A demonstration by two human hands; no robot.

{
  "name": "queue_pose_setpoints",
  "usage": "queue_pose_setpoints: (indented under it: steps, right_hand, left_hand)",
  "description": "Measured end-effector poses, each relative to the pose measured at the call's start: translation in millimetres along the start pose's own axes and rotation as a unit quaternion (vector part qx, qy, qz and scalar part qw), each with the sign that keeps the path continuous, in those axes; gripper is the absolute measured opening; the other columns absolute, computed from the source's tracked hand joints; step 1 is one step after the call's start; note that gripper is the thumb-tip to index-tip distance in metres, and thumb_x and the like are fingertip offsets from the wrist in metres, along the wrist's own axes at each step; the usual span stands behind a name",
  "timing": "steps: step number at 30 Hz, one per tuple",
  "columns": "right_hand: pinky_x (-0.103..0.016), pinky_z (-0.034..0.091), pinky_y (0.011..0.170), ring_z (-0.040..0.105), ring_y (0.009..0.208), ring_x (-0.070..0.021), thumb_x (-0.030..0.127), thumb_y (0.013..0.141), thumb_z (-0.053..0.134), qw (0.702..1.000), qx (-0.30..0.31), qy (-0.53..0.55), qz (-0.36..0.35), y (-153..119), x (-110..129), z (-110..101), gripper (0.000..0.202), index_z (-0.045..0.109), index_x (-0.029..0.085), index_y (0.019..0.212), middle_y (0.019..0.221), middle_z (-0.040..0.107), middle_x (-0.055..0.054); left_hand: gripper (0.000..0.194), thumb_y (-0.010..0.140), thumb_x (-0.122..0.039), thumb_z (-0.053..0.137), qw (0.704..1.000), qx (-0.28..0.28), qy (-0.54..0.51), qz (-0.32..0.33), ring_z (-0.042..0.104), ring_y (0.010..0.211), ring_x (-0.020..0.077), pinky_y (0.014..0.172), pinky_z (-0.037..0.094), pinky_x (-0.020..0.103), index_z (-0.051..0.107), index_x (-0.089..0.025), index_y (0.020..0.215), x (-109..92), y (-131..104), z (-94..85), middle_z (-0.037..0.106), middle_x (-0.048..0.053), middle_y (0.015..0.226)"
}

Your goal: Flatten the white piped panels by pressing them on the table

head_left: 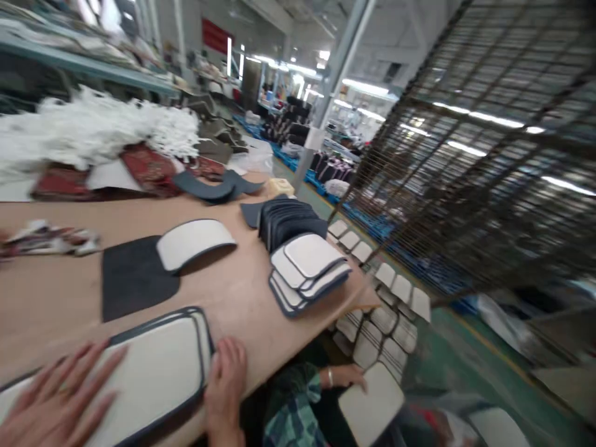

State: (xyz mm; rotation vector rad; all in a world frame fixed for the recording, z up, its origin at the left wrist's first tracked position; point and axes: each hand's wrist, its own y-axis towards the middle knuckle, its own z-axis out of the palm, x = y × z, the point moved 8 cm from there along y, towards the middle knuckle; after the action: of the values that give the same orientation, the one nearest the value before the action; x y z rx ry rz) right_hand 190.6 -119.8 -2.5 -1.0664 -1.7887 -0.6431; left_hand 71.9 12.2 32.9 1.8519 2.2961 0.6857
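White fluffy pile [97,127] at 10 o'clock, patterned scrap [53,239] at 9. Left grip [60,397] at 8 o'clock: fingers a bit spread, palm down, flat on the dark-edged white panel [156,366], which lies on the bench [233,288] between 7 and 8, another layer showing at its far edge. Above it, dark panel [133,282], flat, overlapped by a curved white panel [195,241] towards 9. Right grip [226,382] at 7 o'clock, fingers together, at the white panel's right edge; can't tell if pinching. Dark stack [293,217] at centre, white-topped stack [310,273] just below at 6. Co-worker's hand [347,376] at 5, touching a pale panel [372,406]. Mesh rack [465,167] between 2 and 3.
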Motion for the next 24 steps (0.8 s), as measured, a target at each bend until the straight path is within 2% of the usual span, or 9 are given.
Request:
queue_pose_setpoints:
  steps: [2, 4, 7, 9, 15, 17, 20, 22, 24]
  right_hand:
    - [-0.048, 0.027, 0.100, 0.037, 0.119, -0.0254, 0.050, 0.085, 0.035, 0.999, 0.031, 0.008, 0.012, -1.3, 2.1, 15.6, 0.048, 0.045, 0.019, 0.120, 0.126, 0.044, -0.012]
    - [-0.044, 0.022, 0.104, 0.030, 0.124, -0.0247, 0.051, 0.085, 0.029, 0.999, 0.043, 0.004, 0.021, 2.8, 6.0, 23.3, 0.061, 0.032, 0.010, 0.129, 0.134, 0.034, -0.016]
    - [-0.037, 0.018, 0.106, 0.025, 0.127, -0.0220, 0.053, 0.082, 0.031, 0.996, 0.079, -0.021, 0.020, 7.2, 22.6, 38.0, 0.069, 0.027, 0.005, 0.131, 0.137, 0.029, -0.015]
    - [-0.036, 0.015, 0.106, 0.023, 0.127, -0.0216, 0.054, 0.082, 0.032, 0.993, 0.107, -0.041, 0.036, 5.3, 32.1, 50.3, 0.069, 0.028, 0.006, 0.132, 0.138, 0.028, -0.014]
    - [-0.043, 0.018, 0.102, 0.033, 0.120, -0.0312, 0.057, 0.076, 0.039, 0.988, 0.110, -0.079, 0.077, 8.2, 37.3, 65.3, 0.073, 0.042, 0.001, 0.123, 0.127, 0.041, -0.021]
    - [-0.044, 0.026, 0.098, 0.041, 0.112, -0.0328, 0.058, 0.071, 0.046, 0.987, 0.115, -0.075, 0.088, 15.6, 34.9, 64.5, 0.071, 0.050, 0.003, 0.115, 0.118, 0.050, -0.021]
    - [-0.038, 0.043, 0.078, 0.056, 0.086, -0.0278, 0.060, 0.065, 0.052, 0.981, 0.156, -0.044, 0.108, 25.0, 32.5, 64.9, 0.058, 0.063, 0.009, 0.091, 0.088, 0.063, -0.012]
    - [-0.032, 0.045, 0.067, 0.057, 0.074, -0.0228, 0.061, 0.065, 0.054, 0.974, 0.192, -0.017, 0.118, 27.1, 33.3, 66.4, 0.053, 0.064, 0.011, 0.079, 0.073, 0.064, -0.006]
    - [-0.029, 0.045, 0.063, 0.057, 0.073, -0.0202, 0.059, 0.066, 0.055, 0.968, 0.219, 0.003, 0.123, 26.0, 35.2, 68.5, 0.050, 0.062, 0.011, 0.078, 0.072, 0.063, -0.004]
  left_hand:
    - [0.062, 0.085, -0.054, 0.030, 0.997, 0.028, -0.006, -0.067, 0.025, 0.127, 0.0250, 0.100, 0.021, 0.048, 0.010, -0.031, 0.138, 45.0, -30.3, -14.7, 0.024, 0.000, 0.142]
    - [0.062, 0.084, -0.053, 0.035, 0.990, 0.048, -0.061, -0.120, 0.029, 0.126, 0.0232, 0.102, 0.022, 0.045, 0.016, -0.031, 0.137, 65.2, -47.8, -21.8, 0.022, 0.002, 0.143]
    - [0.053, 0.082, -0.050, 0.042, 0.983, 0.051, -0.100, -0.145, 0.028, 0.126, 0.0259, 0.104, 0.019, 0.045, 0.038, -0.027, 0.130, 65.6, -50.4, -22.4, 0.028, 0.006, 0.141]
    - [0.051, 0.082, -0.049, 0.043, 0.981, 0.052, -0.109, -0.150, 0.027, 0.127, 0.0265, 0.105, 0.017, 0.045, 0.044, -0.025, 0.127, 62.6, -47.9, -20.7, 0.031, 0.008, 0.139]
    - [0.055, 0.081, -0.051, 0.046, 0.979, 0.045, -0.122, -0.155, 0.023, 0.128, 0.0263, 0.105, 0.015, 0.046, 0.037, -0.028, 0.130, 68.0, -54.9, -20.5, 0.030, 0.008, 0.140]
    - [0.057, 0.082, -0.049, 0.044, 0.981, 0.043, -0.118, -0.148, 0.022, 0.129, 0.0265, 0.106, 0.013, 0.045, 0.034, -0.025, 0.133, 69.0, -57.3, -20.3, 0.028, 0.009, 0.140]
    - [0.059, 0.084, -0.046, 0.042, 0.983, 0.038, -0.115, -0.140, 0.021, 0.129, 0.0272, 0.106, 0.010, 0.045, 0.030, -0.018, 0.135, 69.2, -59.3, -20.5, 0.027, 0.011, 0.141]
    - [0.060, 0.084, -0.045, 0.042, 0.982, 0.033, -0.117, -0.142, 0.021, 0.129, 0.0274, 0.106, 0.008, 0.045, 0.029, -0.017, 0.135, 69.9, -60.9, -20.8, 0.027, 0.011, 0.141]
    - [0.059, 0.084, -0.042, 0.042, 0.982, 0.032, -0.119, -0.142, 0.020, 0.129, 0.0269, 0.107, 0.007, 0.045, 0.028, -0.017, 0.136, 70.3, -62.8, -20.4, 0.026, 0.010, 0.141]
